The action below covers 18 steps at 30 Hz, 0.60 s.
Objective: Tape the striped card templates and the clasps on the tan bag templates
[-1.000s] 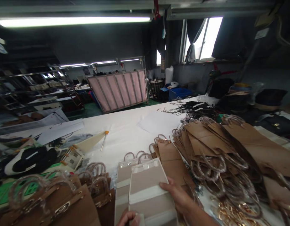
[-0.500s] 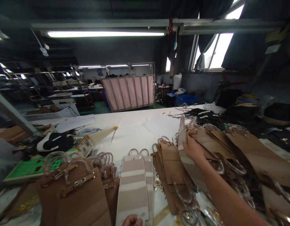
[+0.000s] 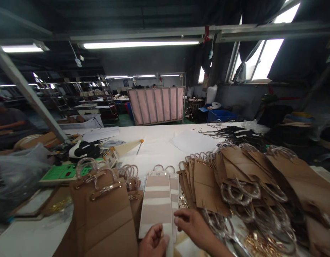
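My left hand (image 3: 153, 242) is at the bottom centre, thumb and fingers pinched together at the lower edge of a beige and cream striped bag panel (image 3: 156, 210). A small pale thing shows at its fingertips, too small to name. Just to the right, my right hand (image 3: 194, 226) hovers with fingers apart and slightly bent, nothing visible in them. Under the front panel lies a second striped panel (image 3: 175, 189); both have wrapped loop handles at the far end. Close beyond my right hand are stacked brown bag panels (image 3: 209, 185) with wrapped handles.
More brown bag panels (image 3: 108, 214) with gold-coloured hardware lie at left, beside a green-topped device (image 3: 59, 172). Loose gold-coloured fittings (image 3: 261, 244) lie at lower right. A white sheet (image 3: 193, 140) and black cords (image 3: 234, 132) lie farther back. A person (image 3: 8, 119) is at far left.
My right hand has let go of a panel at the brown stack and come back towards me, beside my left hand. My left hand shows more fully. The view has turned left.
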### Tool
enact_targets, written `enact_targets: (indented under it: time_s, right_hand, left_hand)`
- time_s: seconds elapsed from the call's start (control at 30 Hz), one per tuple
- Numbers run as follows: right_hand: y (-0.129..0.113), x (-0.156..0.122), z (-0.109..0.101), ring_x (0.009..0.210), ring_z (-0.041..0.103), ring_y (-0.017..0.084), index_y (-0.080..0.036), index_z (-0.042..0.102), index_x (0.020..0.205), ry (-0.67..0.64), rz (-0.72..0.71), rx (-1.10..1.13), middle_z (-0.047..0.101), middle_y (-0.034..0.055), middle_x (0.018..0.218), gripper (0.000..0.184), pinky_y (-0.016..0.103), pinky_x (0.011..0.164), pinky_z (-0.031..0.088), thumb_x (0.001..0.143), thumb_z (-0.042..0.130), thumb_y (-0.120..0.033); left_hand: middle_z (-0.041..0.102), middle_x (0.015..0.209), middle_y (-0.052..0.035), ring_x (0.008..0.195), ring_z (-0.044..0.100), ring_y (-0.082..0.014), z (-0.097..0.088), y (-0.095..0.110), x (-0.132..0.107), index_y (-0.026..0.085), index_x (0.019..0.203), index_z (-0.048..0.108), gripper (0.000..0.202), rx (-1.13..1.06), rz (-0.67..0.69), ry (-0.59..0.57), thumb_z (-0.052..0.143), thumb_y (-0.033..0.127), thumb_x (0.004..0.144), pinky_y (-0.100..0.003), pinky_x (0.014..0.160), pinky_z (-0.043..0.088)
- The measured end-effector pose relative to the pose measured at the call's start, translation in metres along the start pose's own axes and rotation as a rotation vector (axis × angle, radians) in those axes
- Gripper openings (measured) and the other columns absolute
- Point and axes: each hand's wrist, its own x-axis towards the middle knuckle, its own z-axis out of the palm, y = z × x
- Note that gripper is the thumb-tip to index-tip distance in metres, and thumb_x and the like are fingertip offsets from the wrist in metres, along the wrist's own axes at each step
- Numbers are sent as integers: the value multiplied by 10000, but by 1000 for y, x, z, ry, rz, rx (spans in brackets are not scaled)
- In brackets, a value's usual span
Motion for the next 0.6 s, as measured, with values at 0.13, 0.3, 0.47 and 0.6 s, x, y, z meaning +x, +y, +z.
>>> enact_targets:
  time_s: [0.13,0.3,0.47,0.6]
  right_hand:
    - [-27,-28,-13,796,675,224,-161,754,1089,-18,-5,83,746,59,843,444,319,738,509,797,724,-493]
    - [-34,-44,-13,779,637,201,-175,760,932,11,17,39,724,25,803,250,294,723,474,766,746,-361]
    - [-28,-49,-7,733,607,179,-179,727,819,52,9,103,706,13,763,218,279,690,457,803,725,-396]
    - [-24,-44,-1,753,629,192,-185,732,846,141,3,91,716,19,795,238,289,717,481,805,723,-419]
  left_hand:
    - [734,808,-49,720,675,-195,22,18,-16,151,1044,711,502,119,23,11,809,485,682,-289,683,542]
    - [613,685,61,578,523,-116,33,21,-22,152,1472,458,774,314,53,-54,730,371,781,-230,552,424]
    - [685,800,7,712,622,-161,31,17,-23,189,1383,583,566,418,87,-110,654,392,859,-266,667,495]
    - [738,1055,-63,985,674,-221,35,18,-19,205,1017,741,235,444,220,-89,650,357,864,-290,827,518]
